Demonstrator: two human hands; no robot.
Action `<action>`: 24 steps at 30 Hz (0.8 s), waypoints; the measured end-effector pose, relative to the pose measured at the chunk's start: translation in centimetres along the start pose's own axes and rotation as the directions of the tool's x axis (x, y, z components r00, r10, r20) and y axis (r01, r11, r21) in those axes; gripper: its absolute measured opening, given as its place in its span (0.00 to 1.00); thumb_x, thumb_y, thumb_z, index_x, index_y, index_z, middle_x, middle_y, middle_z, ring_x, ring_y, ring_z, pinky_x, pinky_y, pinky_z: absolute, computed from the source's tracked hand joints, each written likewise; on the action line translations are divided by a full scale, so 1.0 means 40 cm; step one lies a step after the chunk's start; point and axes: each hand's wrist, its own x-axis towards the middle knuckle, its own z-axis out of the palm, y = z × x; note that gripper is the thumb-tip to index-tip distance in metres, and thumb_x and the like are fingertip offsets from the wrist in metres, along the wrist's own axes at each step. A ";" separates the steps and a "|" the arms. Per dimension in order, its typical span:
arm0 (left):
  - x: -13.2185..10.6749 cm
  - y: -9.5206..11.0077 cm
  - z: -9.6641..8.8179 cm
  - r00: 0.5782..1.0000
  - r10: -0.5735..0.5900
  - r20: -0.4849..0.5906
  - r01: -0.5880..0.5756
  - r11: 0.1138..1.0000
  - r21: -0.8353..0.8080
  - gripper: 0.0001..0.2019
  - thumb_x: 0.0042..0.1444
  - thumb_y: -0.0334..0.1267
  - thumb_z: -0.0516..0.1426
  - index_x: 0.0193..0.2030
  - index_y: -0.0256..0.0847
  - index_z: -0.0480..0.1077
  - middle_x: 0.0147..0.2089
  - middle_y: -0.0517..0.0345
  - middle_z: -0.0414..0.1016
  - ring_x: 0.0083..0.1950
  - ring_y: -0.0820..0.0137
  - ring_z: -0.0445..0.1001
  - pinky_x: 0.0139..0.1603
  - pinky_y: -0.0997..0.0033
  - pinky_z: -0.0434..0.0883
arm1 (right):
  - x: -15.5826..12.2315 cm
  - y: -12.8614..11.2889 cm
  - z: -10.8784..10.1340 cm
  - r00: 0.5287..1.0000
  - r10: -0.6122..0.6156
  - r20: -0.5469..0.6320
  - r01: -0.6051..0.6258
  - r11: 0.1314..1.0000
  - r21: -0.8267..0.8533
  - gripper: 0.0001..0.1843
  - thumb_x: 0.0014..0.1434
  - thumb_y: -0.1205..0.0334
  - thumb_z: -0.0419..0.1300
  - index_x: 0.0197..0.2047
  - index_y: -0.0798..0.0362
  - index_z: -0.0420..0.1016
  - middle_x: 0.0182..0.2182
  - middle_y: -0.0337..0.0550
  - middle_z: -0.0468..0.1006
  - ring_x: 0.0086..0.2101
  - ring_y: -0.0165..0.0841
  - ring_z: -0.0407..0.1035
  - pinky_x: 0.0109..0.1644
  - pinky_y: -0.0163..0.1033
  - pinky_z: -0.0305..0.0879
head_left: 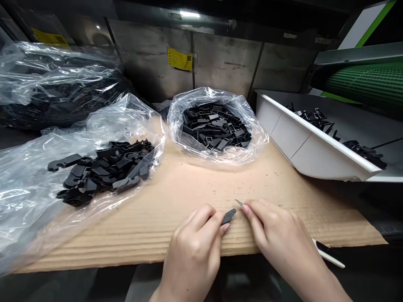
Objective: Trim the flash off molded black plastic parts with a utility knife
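My left hand (197,243) is closed, pinching a small black plastic part (228,216) between thumb and fingers, its narrow end pointing up and right. My right hand (278,228) is wrapped round a knife. The thin pointed blade (239,203) shows past the fingertips, a short way from the black part and apart from it. Behind the right hand a white and black handle (329,254) sticks out, in line with the blade. Both hands are above the front of a cardboard sheet (189,197), where small dark crumbs are scattered.
Loose black parts (107,170) lie on a clear plastic bag at left. An open clear bag (217,128) full of small black pieces stands at the back middle. At right is a white tray (292,138) with black pieces. Large filled bags (59,88) sit back left, before a metal wall.
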 end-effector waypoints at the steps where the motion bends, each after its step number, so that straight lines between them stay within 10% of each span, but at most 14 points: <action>1: 0.001 0.000 -0.002 1.000 -0.008 0.010 0.008 1.000 -0.002 0.11 0.57 0.29 0.47 0.35 0.37 0.70 0.30 0.54 0.69 0.31 0.67 0.70 0.29 0.71 0.66 | 0.002 0.006 -0.002 1.000 -0.009 0.003 0.009 1.000 0.019 0.16 0.61 0.63 0.46 0.24 0.50 0.67 0.22 0.36 0.73 0.24 0.32 0.69 0.26 0.35 0.58; 7: 0.018 -0.014 -0.037 0.967 -0.204 0.150 0.240 0.927 -0.287 0.09 0.58 0.33 0.49 0.36 0.41 0.71 0.32 0.56 0.72 0.35 0.67 0.72 0.34 0.72 0.67 | -0.021 0.043 -0.029 0.991 -0.130 -0.036 0.135 0.969 0.207 0.14 0.60 0.61 0.50 0.48 0.51 0.66 0.38 0.44 0.76 0.39 0.33 0.73 0.37 0.33 0.71; 17: 0.003 -0.025 -0.068 0.876 -0.435 0.207 0.439 0.546 -0.714 0.05 0.55 0.36 0.53 0.36 0.42 0.69 0.31 0.61 0.71 0.30 0.73 0.68 0.31 0.78 0.66 | -0.080 0.022 -0.016 0.921 -0.349 -0.176 0.380 0.904 0.195 0.19 0.59 0.70 0.49 0.54 0.53 0.61 0.37 0.44 0.77 0.34 0.29 0.74 0.35 0.27 0.70; 24: -0.007 -0.029 -0.069 0.887 -0.401 0.228 0.437 0.575 -0.692 0.06 0.57 0.36 0.52 0.34 0.41 0.69 0.29 0.62 0.66 0.30 0.74 0.65 0.30 0.78 0.63 | -0.078 0.021 -0.012 0.882 -0.432 -0.187 0.451 0.889 0.073 0.14 0.59 0.69 0.49 0.47 0.56 0.70 0.32 0.47 0.78 0.29 0.32 0.74 0.31 0.31 0.71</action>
